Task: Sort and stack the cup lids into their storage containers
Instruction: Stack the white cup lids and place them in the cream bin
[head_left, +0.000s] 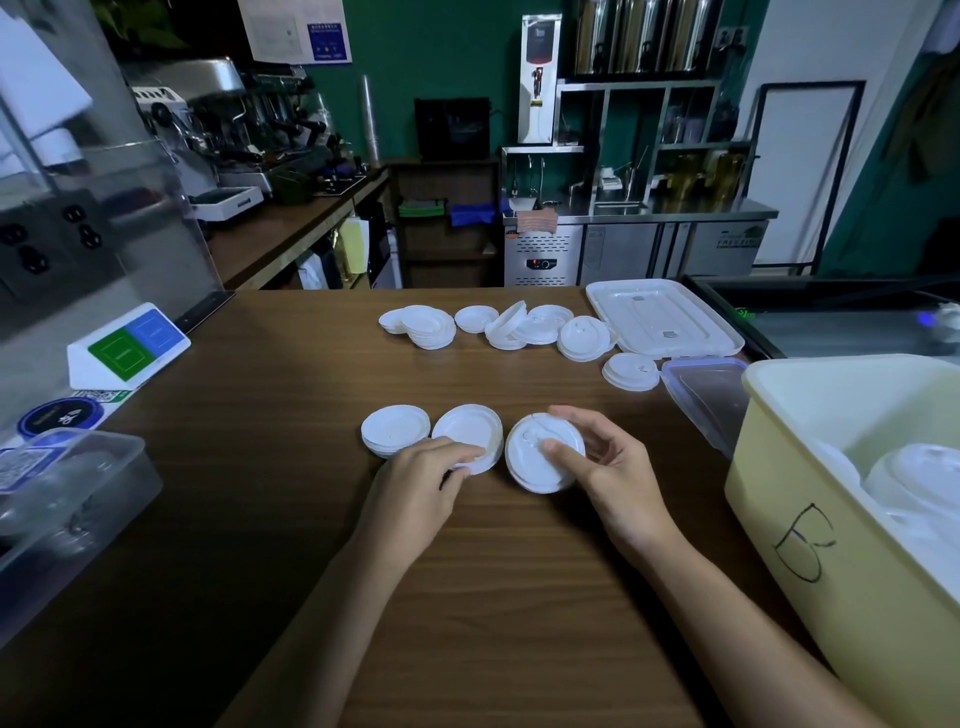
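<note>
The brown wood-grain worktop (519, 597) lies open between the forearms and across its left middle. It is hemmed at the right edge by a pale yellow plastic tub (779, 499) marked "B", which holds domed white lids, and at the left edge by a clear plastic box (78, 483). Three low stacks of round white plastic cup lids sit side by side before the hands. The left stack (395, 428) stands free. The left hand (415, 493) has its fingers (457, 452) curled onto the near rim of the middle stack (467, 426), pinching it. The right hand (618, 478) clamps the right stack (535, 467), thumb on the ridged top and fingers round the far rim. Farther back, loose white lids (540, 325) lie scattered in a row, some overlapping and one tilted, beside a flat white rectangular container cover (665, 317) and a clear blue-rimmed cover (711, 395).
</note>
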